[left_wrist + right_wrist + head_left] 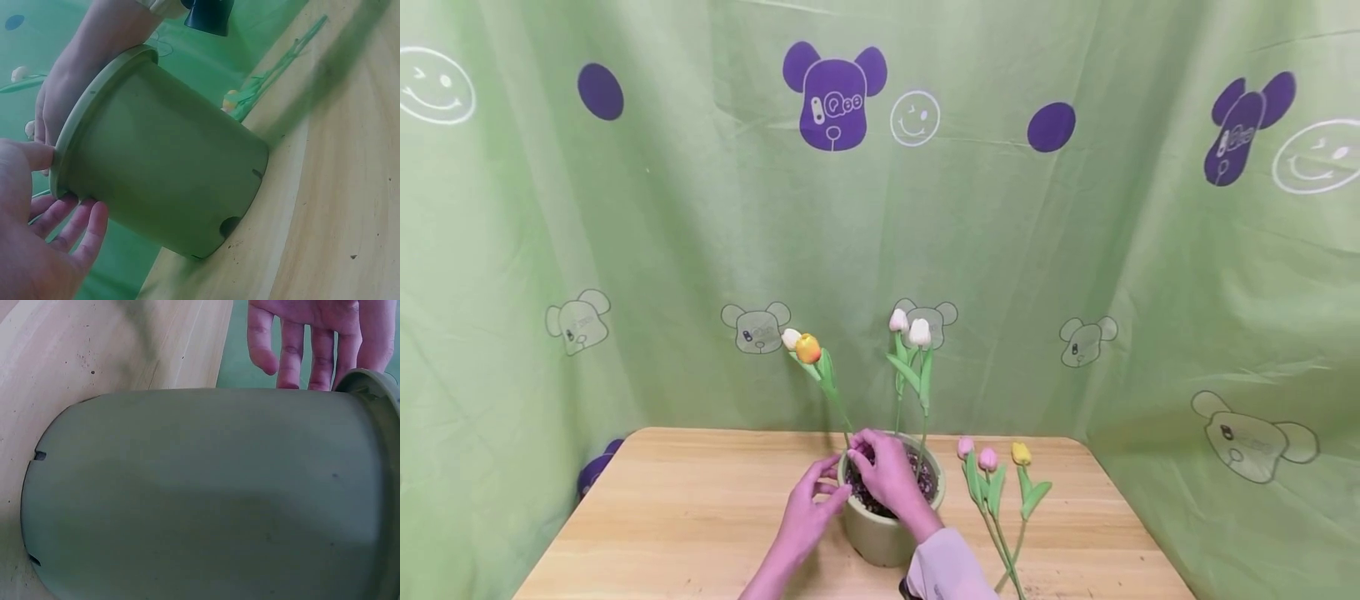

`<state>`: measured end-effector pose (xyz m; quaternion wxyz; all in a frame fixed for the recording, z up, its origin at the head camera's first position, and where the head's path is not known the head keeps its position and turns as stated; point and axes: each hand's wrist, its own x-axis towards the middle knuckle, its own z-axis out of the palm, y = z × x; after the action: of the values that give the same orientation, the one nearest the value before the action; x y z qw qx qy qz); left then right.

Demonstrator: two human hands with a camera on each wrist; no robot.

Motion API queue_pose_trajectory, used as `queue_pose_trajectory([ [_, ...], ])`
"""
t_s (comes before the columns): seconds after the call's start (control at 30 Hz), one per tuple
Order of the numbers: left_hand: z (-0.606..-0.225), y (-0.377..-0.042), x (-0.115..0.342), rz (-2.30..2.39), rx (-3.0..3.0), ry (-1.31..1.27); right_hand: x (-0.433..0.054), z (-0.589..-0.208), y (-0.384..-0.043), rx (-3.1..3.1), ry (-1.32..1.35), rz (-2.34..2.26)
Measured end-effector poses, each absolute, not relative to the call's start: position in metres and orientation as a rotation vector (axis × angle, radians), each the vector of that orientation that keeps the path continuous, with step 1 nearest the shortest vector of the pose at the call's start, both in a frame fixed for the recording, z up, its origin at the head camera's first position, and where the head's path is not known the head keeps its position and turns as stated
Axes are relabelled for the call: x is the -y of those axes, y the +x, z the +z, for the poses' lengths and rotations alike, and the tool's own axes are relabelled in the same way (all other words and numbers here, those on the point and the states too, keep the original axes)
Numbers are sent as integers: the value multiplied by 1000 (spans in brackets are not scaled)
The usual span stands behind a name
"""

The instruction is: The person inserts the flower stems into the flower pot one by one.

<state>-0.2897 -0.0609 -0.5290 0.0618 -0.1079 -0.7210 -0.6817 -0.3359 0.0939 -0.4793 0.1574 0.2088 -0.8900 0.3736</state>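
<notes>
A green flower pot (pixel 880 537) holds dark soil and several artificial tulips. My right hand (pixel 887 475) reaches over the rim, thumb and fingertips pinching the stem of the orange tulip (pixel 808 348) low at the pot's left side. A white tulip (pixel 791 338) leans beside it. My left hand (pixel 811 508) rests against the pot's left rim with spread, relaxed fingers; in the left wrist view its fingers (pixel 94 228) lie along the outer wall below the rim. A pale pink tulip (pixel 898 321) and another white tulip (pixel 920 332) rise from the back and right of the soil.
To the right of the pot, two pink tulips (pixel 988 459) and a yellow tulip (pixel 1021 453) lie on the wooden table (pixel 700 517), stems crossing toward the front. A green printed curtain (pixel 985 233) surrounds the table's back and sides.
</notes>
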Motion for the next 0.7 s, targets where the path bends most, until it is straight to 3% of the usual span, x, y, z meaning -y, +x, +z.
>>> queue_pose_trajectory([
  [0.7,-533,-286,57,-2067,2147,-276,-94,-480,-335,2477,550,1161],
])
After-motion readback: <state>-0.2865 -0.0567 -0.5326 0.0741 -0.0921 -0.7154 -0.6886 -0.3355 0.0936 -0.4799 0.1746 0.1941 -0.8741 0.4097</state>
